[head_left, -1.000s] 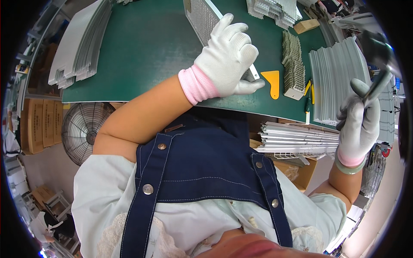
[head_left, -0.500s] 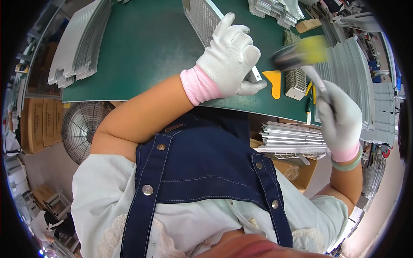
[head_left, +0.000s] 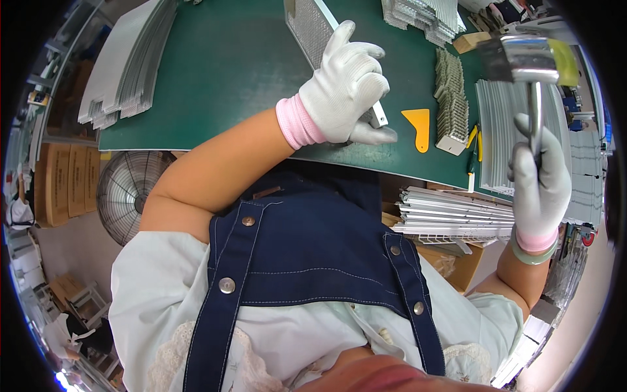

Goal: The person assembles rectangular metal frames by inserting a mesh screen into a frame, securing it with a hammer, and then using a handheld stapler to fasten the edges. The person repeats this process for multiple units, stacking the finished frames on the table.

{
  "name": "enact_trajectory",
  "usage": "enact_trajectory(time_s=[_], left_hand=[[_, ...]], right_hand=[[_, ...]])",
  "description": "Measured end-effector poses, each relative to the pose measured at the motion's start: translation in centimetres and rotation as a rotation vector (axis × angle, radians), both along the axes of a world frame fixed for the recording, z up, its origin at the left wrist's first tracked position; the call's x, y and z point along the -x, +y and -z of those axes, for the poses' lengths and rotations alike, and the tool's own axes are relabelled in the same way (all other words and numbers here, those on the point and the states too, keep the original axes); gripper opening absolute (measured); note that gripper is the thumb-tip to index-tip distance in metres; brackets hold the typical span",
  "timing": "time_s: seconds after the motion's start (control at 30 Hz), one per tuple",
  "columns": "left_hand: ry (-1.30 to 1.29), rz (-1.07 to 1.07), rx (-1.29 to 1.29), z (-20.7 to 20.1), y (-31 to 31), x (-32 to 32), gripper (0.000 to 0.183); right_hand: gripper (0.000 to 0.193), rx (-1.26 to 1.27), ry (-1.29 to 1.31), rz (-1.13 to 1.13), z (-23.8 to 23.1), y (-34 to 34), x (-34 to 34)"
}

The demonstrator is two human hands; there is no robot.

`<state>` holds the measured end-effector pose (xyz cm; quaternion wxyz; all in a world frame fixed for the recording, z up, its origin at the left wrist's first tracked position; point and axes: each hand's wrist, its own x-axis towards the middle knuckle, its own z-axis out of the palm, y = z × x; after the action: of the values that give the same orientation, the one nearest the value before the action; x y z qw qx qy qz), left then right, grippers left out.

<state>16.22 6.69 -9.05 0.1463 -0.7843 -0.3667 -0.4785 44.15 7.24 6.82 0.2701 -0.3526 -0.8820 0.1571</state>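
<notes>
My left hand (head_left: pixel 345 90), in a white glove with a pink cuff, is wrapped round a thin metal-framed mesh panel (head_left: pixel 308 31). The panel stands on its edge on the green tabletop, and my palm hides its middle. Raised over the table's right side, my gloved right hand (head_left: pixel 543 186) grips the handle of a mallet (head_left: pixel 530 60). The mallet has a shiny metal head with a yellow face on its right end and a blurred dark end on its left. Between the hands lies a flat yellow scraper (head_left: pixel 418 129).
Right of the scraper stands a row of small metal pieces (head_left: pixel 450 108), with yellow-handled pliers (head_left: pixel 479 142) beside it. Corrugated metal sheets (head_left: pixel 127 62) are stacked at the left; more sheets (head_left: pixel 499 130) lie at the right. A wooden block (head_left: pixel 470 42) sits far right. Below the table is a fan (head_left: pixel 124 196).
My right hand has swung the mallet up and to the right, away from the panel. My left hand keeps its hold on the panel, nearly in place.
</notes>
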Motion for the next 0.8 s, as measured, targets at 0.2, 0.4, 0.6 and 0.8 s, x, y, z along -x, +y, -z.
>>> enact_trajectory(time_s=[0.2, 0.4, 0.6, 0.8], left_hand=[[-0.012, -0.031, -0.022, 0.0, -0.3, 0.1, 0.058], [0.111, -0.025, 0.127, -1.7, -1.1, 0.2, 0.051], [0.165, 0.021, 0.185, -3.2, -1.1, -0.2, 0.04], [0.198, 0.038, 0.237, -3.0, -0.7, -0.3, 0.037]], right_hand=[[0.031, -0.328, -0.626, -0.251, 2.1, 1.0, 1.5], [0.031, 0.586, -0.121, 0.181, 9.4, 4.3, 2.2], [0.042, 0.352, 0.348, 0.166, 23.6, 12.4, 3.2], [0.031, -0.101, 1.122, 0.19, 1.8, 21.6, 0.7]])
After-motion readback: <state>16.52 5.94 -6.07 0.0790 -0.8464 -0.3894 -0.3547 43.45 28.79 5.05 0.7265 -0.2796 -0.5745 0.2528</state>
